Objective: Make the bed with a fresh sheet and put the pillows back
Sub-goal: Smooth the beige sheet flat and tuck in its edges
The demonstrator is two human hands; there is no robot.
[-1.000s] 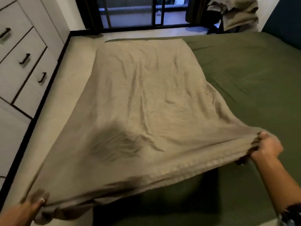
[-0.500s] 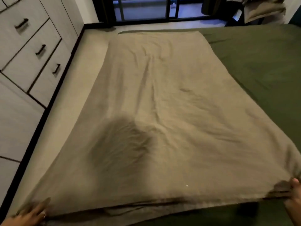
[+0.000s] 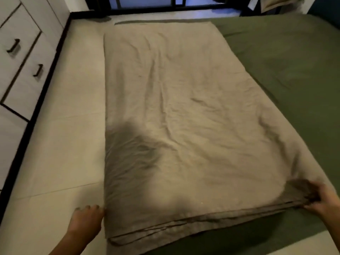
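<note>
The scene was taken by a single head-worn camera, so no ground was shared with a second view. It was held above the near end of the bed (image 3: 287,74) and pointed forward and steeply down along its length. The beige sheet (image 3: 184,116) filled the middle of the frame at close range, and both hands (the left hand (image 3: 86,220) and the right hand (image 3: 325,201)) were caught at the bottom edge. The drawers (image 3: 20,57) were seen at the left margin, bent by the wide lens, and the window frame (image 3: 165,10) at the top.
</note>
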